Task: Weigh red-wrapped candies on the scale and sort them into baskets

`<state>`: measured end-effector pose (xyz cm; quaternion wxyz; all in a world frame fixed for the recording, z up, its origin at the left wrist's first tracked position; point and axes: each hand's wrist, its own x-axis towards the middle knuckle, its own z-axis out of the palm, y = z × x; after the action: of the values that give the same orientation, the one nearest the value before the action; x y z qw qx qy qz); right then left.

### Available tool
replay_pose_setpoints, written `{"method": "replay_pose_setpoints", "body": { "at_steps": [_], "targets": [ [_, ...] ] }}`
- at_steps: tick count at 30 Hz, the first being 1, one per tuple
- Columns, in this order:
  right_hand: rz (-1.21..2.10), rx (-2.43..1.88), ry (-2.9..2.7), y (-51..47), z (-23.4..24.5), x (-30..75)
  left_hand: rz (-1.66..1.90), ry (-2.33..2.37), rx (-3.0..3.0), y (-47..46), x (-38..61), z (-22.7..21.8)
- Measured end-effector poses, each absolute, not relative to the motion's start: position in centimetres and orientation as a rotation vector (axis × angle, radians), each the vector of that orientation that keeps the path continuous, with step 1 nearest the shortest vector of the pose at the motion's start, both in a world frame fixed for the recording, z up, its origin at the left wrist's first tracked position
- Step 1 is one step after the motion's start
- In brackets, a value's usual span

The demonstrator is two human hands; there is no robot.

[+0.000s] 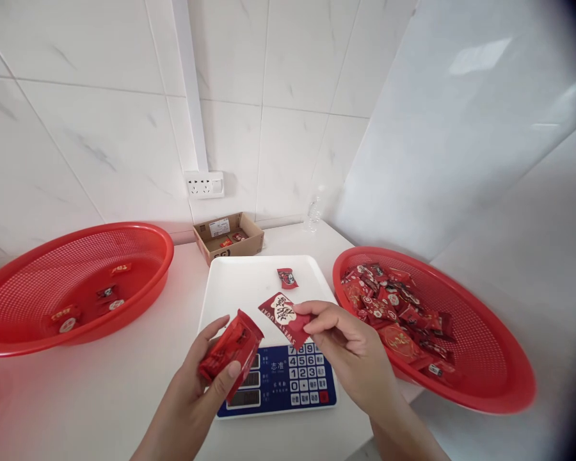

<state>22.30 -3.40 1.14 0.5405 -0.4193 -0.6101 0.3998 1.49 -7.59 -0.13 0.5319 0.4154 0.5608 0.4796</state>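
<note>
My left hand (pixel 204 378) is closed around red wrapped candies (pixel 233 346), holding them over the left side of the scale's keypad. Between the thumb and fingers of my right hand (pixel 348 346) is a flat red candy packet (pixel 282 314) with a cream patch and dark characters. Both hands are above the front of a white weighing scale (pixel 230 288) with a blue panel of keys. One small red wrapped candy (pixel 287 278) lies on the scale's pan, toward the back. How many pieces my left hand holds, I cannot tell.
To the right, a red perforated basket (pixel 499 378) holds many wrapped candies (pixel 393 307). Another red basket (pixel 139 240) at left has several candies inside. Behind the scale stands a small cardboard box (pixel 252 240) with a few packets. A clear plastic bottle (pixel 313 214) is by the wall.
</note>
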Motion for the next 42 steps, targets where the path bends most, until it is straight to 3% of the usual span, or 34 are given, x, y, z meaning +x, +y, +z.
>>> {"method": "replay_pose_setpoints", "body": {
  "at_steps": [6, 12, 17, 26, 34, 36, 42],
  "targets": [
    [0.888, -1.209, -1.678, -2.9, 0.0, 22.6, 1.173, 1.341, 0.949, -7.3, 1.5, 0.4],
    [1.342, -1.052, -1.661, -4.2, 1.2, 21.8, 1.084, 1.059, 0.91, -7.4, 2.3, 0.8],
    [1.449, -1.089, -1.568, -4.5, 1.6, 21.5, 1.05, 0.981, 0.847, -7.3, 2.7, 0.3],
    [1.221, -1.165, -1.645, -4.3, 1.3, 21.8, 1.124, 1.153, 1.13, -6.5, 2.6, -0.4],
    [0.805, -1.288, -1.77, -3.7, -1.1, 23.4, 1.42, 1.658, 2.232, -3.2, 0.5, -3.8],
    [0.736, -1.355, -1.781, -3.5, -1.4, 24.8, 1.272, 1.687, 2.324, -2.2, 0.2, -4.7],
    [0.42, -1.699, -1.739, -2.1, -0.7, 31.9, 0.365, 1.626, 2.512, -2.3, 0.5, -5.0]
  ]
}}
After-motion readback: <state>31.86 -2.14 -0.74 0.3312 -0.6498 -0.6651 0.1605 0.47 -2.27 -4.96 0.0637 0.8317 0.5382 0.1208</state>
